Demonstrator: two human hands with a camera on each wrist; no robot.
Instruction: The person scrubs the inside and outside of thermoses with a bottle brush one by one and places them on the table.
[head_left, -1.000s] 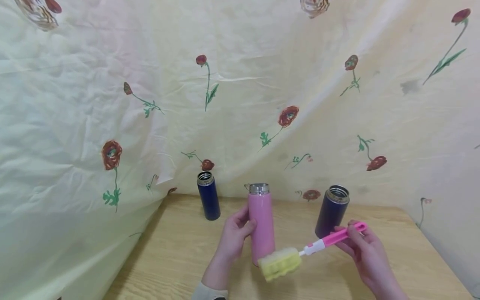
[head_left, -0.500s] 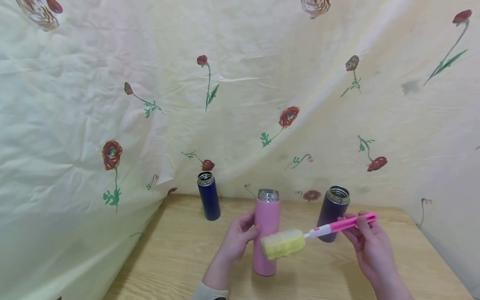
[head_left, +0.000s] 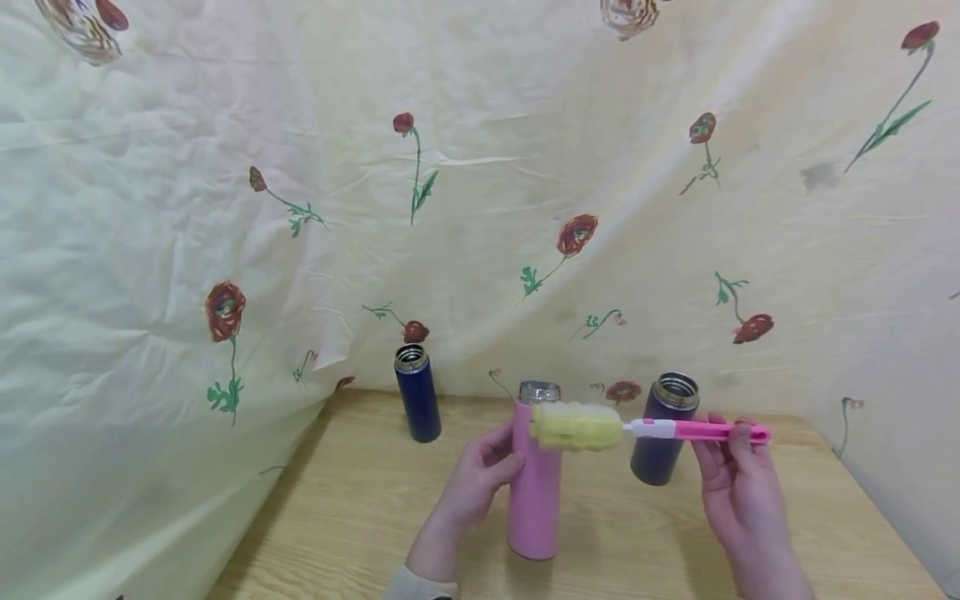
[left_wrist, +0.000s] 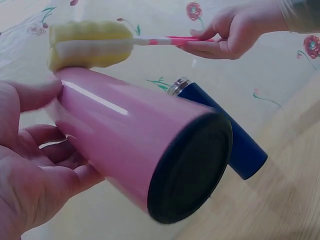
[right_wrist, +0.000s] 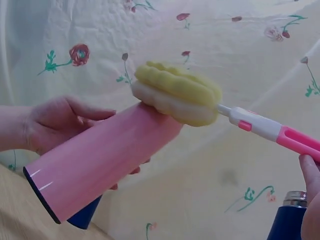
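Left hand wrapped round tall pink metal flask, flask upright on wooden worktop. Right hand pinching pink handle of yellow sponge bottle brush, sponge head level, right at flask's open steel mouth. Dark blue flask left of pink one, dark purple flask right of it, both lidless.

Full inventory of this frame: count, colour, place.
pink flask: 1, pink, open top, table centre, held by left hand
blue flask: 1, dark blue, open, back left
purple flask: 1, dark purple, open, back right
brush: 1, yellow sponge head, pink-white handle, head at pink flask's mouth
table: 1, light wood
cloth: 1, cream with red flowers, backdrop
left hand: grips pink flask
right hand: holds brush handle
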